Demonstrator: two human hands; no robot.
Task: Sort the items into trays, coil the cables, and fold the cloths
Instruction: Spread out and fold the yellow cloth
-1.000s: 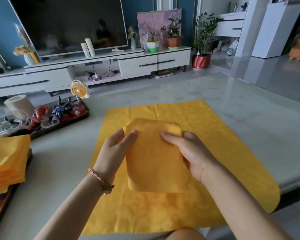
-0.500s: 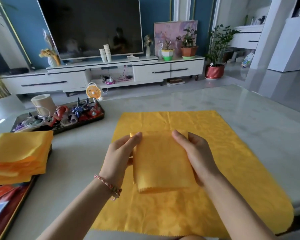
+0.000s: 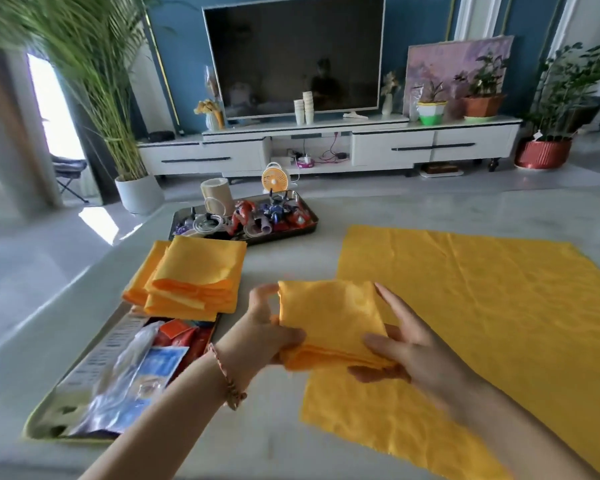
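- Two hands hold one folded cloth [image 3: 329, 320] over the left edge of the spread cloth [image 3: 482, 306]. The left hand [image 3: 267, 327] grips its left side, and the right hand [image 3: 406, 351] pinches its near right corner, thumb on top.
- One spread cloth lies flat on the worktop [image 3: 66, 299].
- One stack of folded cloths [image 3: 194, 275] sits left of the spread cloth, on the far end of the near tray [image 3: 66, 439]; its count is unclear.
- One far tray [image 3: 284, 236], holding toys and coiled cables, stands beyond the spread cloth's far left corner.
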